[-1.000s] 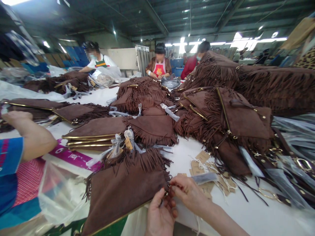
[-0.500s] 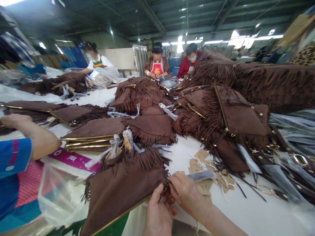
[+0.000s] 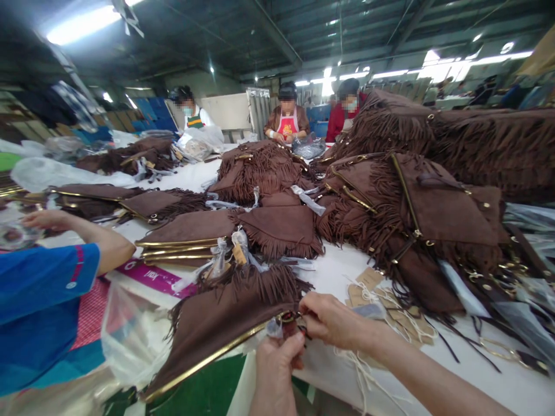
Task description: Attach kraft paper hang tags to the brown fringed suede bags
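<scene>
A brown suede fringed bag (image 3: 225, 320) with a gold zip edge lies in front of me on the white table (image 3: 329, 271). My left hand (image 3: 274, 364) pinches the bag's right corner from below, fingers closed on it. My right hand (image 3: 332, 319) is closed on a small dark fitting at that same corner, with white string trailing under my wrist. Kraft paper tags (image 3: 368, 283) with strings lie just beyond my right hand.
Heaps of matching fringed bags (image 3: 416, 208) cover the table's middle and right. A person in a blue sleeve (image 3: 47, 289) works at my left beside a clear plastic bag (image 3: 130, 335). Three people sit at the far end. Wrapped straps (image 3: 511, 289) lie at right.
The bag's near corner has lifted off the table. Both my hands stay at it, the right one slightly higher. The view has shifted right; the neighbour's arm reaches further in.
</scene>
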`<act>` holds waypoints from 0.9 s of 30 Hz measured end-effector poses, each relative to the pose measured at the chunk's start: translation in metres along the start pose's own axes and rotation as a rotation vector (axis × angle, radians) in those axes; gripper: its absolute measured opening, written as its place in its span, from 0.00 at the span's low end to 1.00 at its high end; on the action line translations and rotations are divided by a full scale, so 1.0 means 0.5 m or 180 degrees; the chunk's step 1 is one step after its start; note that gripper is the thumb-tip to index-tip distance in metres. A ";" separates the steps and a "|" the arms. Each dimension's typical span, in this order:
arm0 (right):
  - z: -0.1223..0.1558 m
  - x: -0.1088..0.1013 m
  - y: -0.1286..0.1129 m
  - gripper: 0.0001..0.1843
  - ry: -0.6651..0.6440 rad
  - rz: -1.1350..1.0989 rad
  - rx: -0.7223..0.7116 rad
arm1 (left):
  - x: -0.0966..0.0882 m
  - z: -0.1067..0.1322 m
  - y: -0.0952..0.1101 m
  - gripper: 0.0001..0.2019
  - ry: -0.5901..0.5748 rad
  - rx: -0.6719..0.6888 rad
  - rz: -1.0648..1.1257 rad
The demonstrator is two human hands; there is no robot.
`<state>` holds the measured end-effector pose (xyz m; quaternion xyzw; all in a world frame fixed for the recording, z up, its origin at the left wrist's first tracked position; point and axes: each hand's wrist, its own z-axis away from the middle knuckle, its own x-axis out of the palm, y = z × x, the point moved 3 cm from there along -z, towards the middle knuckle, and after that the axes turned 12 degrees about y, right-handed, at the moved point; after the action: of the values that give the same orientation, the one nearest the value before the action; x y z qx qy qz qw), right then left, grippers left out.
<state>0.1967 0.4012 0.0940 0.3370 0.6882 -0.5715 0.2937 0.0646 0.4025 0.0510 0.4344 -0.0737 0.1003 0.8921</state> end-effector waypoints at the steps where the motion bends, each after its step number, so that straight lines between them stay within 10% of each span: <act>1: -0.004 0.002 0.001 0.08 -0.0029 -0.0066 0.0022 | -0.007 -0.006 -0.003 0.11 0.0078 0.0193 -0.0147; 8: -0.011 0.024 0.005 0.09 -0.0133 -0.0287 0.0137 | -0.023 -0.023 -0.006 0.11 0.0712 0.0727 -0.0832; 27: 0.010 0.033 0.002 0.05 -0.0139 -0.0310 0.0551 | 0.002 -0.033 -0.047 0.12 0.0856 0.0404 -0.0212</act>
<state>0.1879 0.3983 0.0794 0.3147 0.6453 -0.6496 0.2502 0.0719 0.4016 0.0233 0.4748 0.0674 0.1325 0.8674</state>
